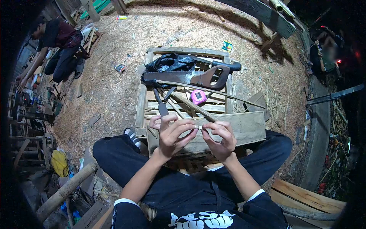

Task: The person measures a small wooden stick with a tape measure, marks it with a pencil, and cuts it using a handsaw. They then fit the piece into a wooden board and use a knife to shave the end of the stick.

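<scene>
Your left hand (172, 133) has thumb and fingertips pinched together on the left end of a small pale piece (198, 127). That piece sits up in front of you, over the near end of the slatted platform, between your two hands. Your right hand (222, 139) grips its other end the same way, thumb against fingers. Far to your left lies a yellow bag (60, 163), and beyond it another person (65, 38) crouches, arms reaching down. On the slatted platform (141, 103) before you, a dark flat-bladed tool (162, 109) lies just behind your left fingers; then come black plastic (171, 63), a handsaw (173, 78) and a pink tape measure (198, 97). Rightmost, a flat board (246, 129) extends past your right hand.
</scene>
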{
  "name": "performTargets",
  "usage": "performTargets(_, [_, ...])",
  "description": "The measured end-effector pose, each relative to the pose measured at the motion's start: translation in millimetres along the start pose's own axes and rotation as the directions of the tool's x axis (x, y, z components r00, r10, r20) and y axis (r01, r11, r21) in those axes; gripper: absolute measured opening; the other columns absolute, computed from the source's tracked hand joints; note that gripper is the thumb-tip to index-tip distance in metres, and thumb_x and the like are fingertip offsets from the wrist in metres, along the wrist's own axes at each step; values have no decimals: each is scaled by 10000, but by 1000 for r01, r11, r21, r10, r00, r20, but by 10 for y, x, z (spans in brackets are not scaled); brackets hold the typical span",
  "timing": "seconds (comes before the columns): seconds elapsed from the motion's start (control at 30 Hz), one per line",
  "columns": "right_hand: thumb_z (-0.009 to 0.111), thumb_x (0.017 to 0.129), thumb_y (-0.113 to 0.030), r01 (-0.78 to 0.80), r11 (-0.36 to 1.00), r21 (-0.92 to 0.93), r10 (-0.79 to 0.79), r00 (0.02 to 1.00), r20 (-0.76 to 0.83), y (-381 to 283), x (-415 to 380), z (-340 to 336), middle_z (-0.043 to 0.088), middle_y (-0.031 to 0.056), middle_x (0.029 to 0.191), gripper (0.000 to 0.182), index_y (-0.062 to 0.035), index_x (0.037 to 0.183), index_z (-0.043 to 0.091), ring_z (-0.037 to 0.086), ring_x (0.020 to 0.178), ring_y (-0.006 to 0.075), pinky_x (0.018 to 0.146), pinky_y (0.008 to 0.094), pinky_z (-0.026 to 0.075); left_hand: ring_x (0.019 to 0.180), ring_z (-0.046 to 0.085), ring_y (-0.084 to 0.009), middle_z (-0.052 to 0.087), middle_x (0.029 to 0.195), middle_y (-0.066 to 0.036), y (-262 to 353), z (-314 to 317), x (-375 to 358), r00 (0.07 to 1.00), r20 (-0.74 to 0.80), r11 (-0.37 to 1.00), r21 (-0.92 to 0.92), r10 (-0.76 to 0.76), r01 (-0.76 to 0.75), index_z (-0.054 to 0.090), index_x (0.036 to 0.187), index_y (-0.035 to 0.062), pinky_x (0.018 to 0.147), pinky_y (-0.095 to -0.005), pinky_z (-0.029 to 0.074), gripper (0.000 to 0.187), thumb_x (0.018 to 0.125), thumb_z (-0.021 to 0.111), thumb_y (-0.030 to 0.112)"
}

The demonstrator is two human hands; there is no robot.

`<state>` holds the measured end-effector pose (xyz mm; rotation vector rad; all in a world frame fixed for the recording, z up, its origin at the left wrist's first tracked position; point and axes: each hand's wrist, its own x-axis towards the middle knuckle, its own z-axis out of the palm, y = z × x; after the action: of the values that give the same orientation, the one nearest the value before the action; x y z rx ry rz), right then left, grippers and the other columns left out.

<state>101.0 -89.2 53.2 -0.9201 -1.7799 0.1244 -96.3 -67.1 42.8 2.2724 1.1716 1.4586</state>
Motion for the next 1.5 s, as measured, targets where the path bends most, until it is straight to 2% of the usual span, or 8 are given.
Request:
performTargets(0.5, [869,790,65,-33,992,123,32,999,8,-231,34,296,786,143,1044,497,-67,1168,575,710,914,278,782,365,575,866,646,-194,800,1029,1,-47,-381,-154,995,-96,999,40,3,1,744,1072,126,896,-326,443,427,697,929,39])
performTargets(0.57, [870,788,63,-30,991,132,29,999,15,-246,28,330,786,145,1044,501,-66,1172,575,713,915,280,782,368,577,1023,581,-185,771,1069,55,-80,-397,-214,997,-67,998,61,-23,28,786,1058,164,948,-352,396,336,753,924,178])
performTargets(0.77, [850,766,92,-150,971,187,142,988,55,-248,16,402,771,131,1030,476,-41,1157,613,715,909,266,792,363,587,1031,575,-177,757,1035,70,-185,-381,-244,996,86,991,127,18,-29,802,1056,189,1014,-442,294,240,829,854,247])
performTargets(0.8, [843,766,90,-230,959,164,222,973,65,-267,19,405,763,120,1031,451,-36,1144,633,714,905,254,795,356,588,1031,575,-177,757,1035,70,-160,-381,-187,996,87,991,126,23,-34,802,1056,189,1014,-442,294,240,829,854,247])
performTargets(0.87, [836,766,88,-307,942,136,301,951,66,-251,52,386,754,109,1031,427,-31,1132,652,713,901,243,798,349,588,991,565,-223,774,994,12,-78,-355,-44,994,105,992,126,-25,12,799,1009,118,875,-359,468,238,782,870,107])
performTargets(1.1, [817,881,-146,-466,885,-24,451,842,297,425,433,227,710,157,1093,329,-28,1166,701,668,1029,313,912,419,525,990,598,-209,764,926,42,-232,-123,193,970,120,968,164,-209,189,790,923,168,1003,-445,291,123,812,842,182])
performTargets(1.2, [734,884,-40,-194,921,-338,285,927,243,944,669,253,689,161,1141,275,-24,1156,697,623,1119,344,976,447,492,1014,616,-194,763,918,38,-395,27,239,960,96,953,184,-262,242,790,911,161,1034,-481,254,115,812,833,200])
performTargets(1.5, [734,931,-177,-117,815,-568,383,844,375,1479,648,328,707,130,1119,400,-61,1279,574,638,1148,316,1093,531,353,1073,611,-201,745,966,2,-632,271,340,904,190,918,187,-384,350,765,943,114,1050,-465,274,150,828,804,202])
